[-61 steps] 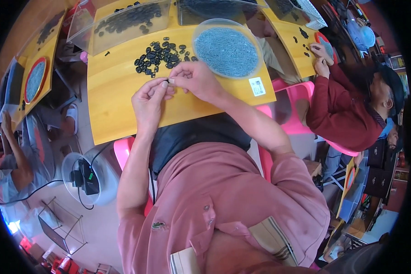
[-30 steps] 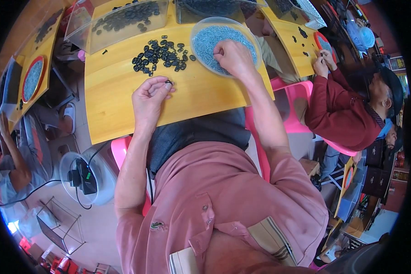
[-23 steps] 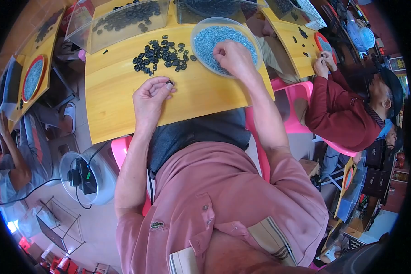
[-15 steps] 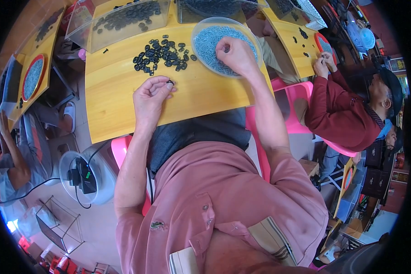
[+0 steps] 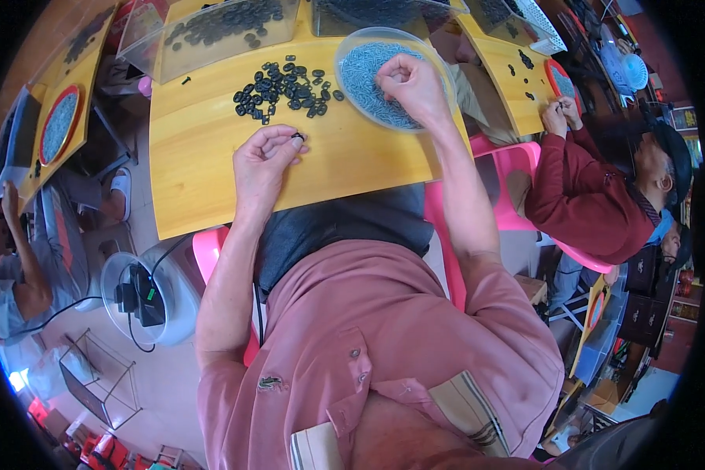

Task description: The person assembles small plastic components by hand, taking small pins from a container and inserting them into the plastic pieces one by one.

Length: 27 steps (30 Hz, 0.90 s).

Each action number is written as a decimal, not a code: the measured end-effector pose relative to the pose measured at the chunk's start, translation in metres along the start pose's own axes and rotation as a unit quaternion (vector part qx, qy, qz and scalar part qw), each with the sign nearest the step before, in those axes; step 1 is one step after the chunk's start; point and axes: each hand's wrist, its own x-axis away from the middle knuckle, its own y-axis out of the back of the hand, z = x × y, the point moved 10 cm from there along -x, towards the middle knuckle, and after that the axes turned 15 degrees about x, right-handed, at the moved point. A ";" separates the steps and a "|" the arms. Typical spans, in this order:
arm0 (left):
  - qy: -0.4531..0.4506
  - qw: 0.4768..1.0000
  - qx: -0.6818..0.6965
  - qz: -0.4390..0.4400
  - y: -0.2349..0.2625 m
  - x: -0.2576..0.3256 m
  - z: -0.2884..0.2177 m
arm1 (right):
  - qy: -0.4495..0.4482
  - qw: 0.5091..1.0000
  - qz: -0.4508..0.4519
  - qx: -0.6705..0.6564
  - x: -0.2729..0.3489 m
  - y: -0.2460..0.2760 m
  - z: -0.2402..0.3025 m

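Note:
My left hand [image 5: 260, 168] rests by the front of the yellow table, thumb and fingers pinched on a small black plastic piece [image 5: 298, 136]. Just beyond it lies a loose pile of similar black pieces [image 5: 286, 90], small and oval with holes. To the right of the pile stands a round translucent bowl [image 5: 448, 84] holding many small silvery-blue screws [image 5: 362, 69]. Over these screws is my right hand [image 5: 415, 88], its fingertips drawn together low in the bowl. Whatever sits between those fingertips is hidden.
Clear plastic bins [image 5: 219, 39] of black parts line the table's far side. A single black screw-like piece [image 5: 186, 80] lies left of the pile. At right, a person in a dark red top [image 5: 587, 188] works at another table; another person [image 5: 35, 258] sits at left.
The whole view has shifted slightly. My right hand stays in the bowl with its fingers turned a little, and my left hand keeps its pinch. The person at left has moved a hand.

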 end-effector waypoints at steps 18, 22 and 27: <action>0.010 0.998 0.059 -0.002 0.000 0.001 0.003 | 0.157 0.983 0.097 0.005 0.056 -0.071 0.095; -0.001 0.999 0.046 0.005 -0.001 0.001 0.003 | 0.169 0.981 0.092 0.024 0.058 -0.068 0.101; -0.005 1.000 0.011 -0.010 0.003 0.001 0.003 | 0.177 0.978 0.103 0.039 0.061 -0.067 0.106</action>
